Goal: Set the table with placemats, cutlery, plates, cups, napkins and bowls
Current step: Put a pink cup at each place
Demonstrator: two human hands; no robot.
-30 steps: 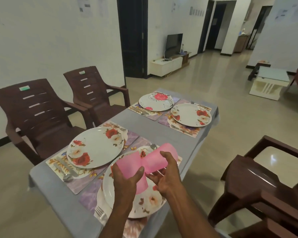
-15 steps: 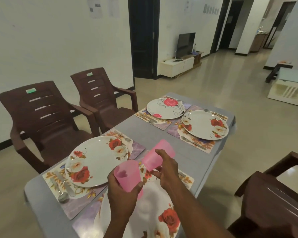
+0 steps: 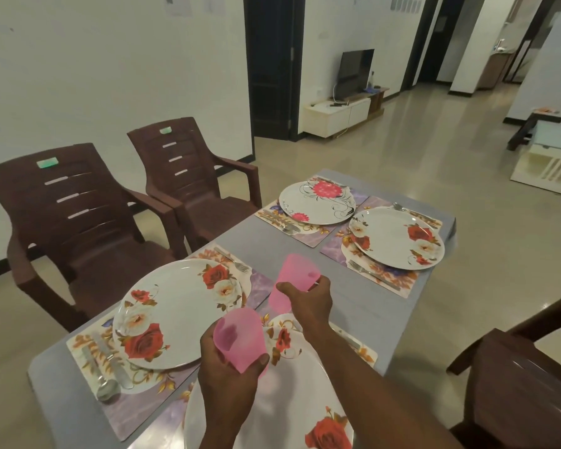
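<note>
A person stands at a grey table (image 3: pixel 259 251) set with four floral plates on placemats. The left hand (image 3: pixel 230 380) grips a pink plastic cup (image 3: pixel 240 338) tilted over the nearest plate (image 3: pixel 282 413). The right hand (image 3: pixel 308 303) holds a second pink cup (image 3: pixel 293 275) just beyond, above the table's middle, fingers wrapped around it
</note>
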